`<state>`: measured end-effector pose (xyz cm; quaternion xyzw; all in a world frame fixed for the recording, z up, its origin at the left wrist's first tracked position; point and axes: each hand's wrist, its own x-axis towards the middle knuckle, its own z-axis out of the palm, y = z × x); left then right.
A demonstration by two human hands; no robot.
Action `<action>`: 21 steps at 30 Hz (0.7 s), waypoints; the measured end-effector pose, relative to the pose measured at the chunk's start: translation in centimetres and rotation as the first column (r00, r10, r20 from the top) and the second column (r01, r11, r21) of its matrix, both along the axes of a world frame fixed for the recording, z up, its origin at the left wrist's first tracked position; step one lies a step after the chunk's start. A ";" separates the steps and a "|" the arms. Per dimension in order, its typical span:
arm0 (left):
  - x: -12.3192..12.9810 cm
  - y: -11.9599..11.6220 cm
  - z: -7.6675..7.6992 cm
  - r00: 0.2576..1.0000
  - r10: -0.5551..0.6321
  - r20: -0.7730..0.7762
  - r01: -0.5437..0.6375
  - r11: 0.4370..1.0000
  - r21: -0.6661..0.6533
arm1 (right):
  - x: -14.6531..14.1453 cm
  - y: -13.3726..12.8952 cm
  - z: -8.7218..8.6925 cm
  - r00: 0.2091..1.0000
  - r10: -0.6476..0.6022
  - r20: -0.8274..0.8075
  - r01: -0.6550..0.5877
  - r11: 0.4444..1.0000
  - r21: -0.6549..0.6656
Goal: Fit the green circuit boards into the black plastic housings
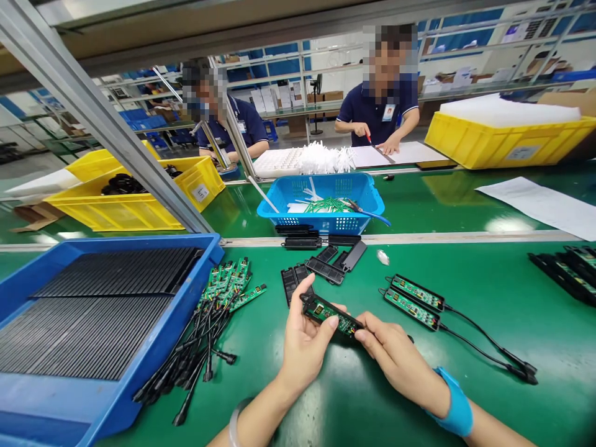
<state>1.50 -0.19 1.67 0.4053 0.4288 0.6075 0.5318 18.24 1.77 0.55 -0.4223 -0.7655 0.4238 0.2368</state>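
Between my two hands is a black plastic case half with a green circuit board lying in it, a small digit display near its left end. My left hand grips the case's left part, thumb on the board. At the right end, my right hand pinches the case near the coloured wires. To the right lie two cased boards with black cables. Empty black case halves are scattered just beyond my hands. Left of them is a pile of bare circuit boards with black cables and plugs.
A blue tray of stacked black case parts fills the left. Behind the case halves stands a blue basket with white and green strips. Yellow bins flank the far side, where two people work. More cased boards lie far right.
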 end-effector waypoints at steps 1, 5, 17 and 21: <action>-0.1 0.0 0.0 1.000 -0.006 0.017 0.006 1.000 -0.011 | 0.0 0.0 0.2 1.000 0.009 0.004 -0.009 1.000 -0.008; -0.7 0.4 0.0 0.988 -0.096 0.125 0.120 0.972 -0.204 | 0.3 0.1 0.9 0.994 0.109 0.003 -0.109 0.993 -0.041; 0.2 0.0 -2.0 0.862 -0.480 0.165 0.505 0.782 -0.365 | 0.6 0.2 0.1 0.974 0.038 0.224 -0.194 0.653 0.732; 0.1 0.1 -2.0 0.853 -0.494 0.166 0.519 0.775 -0.361 | 0.7 0.3 0.2 0.974 0.060 0.217 -0.209 0.599 0.773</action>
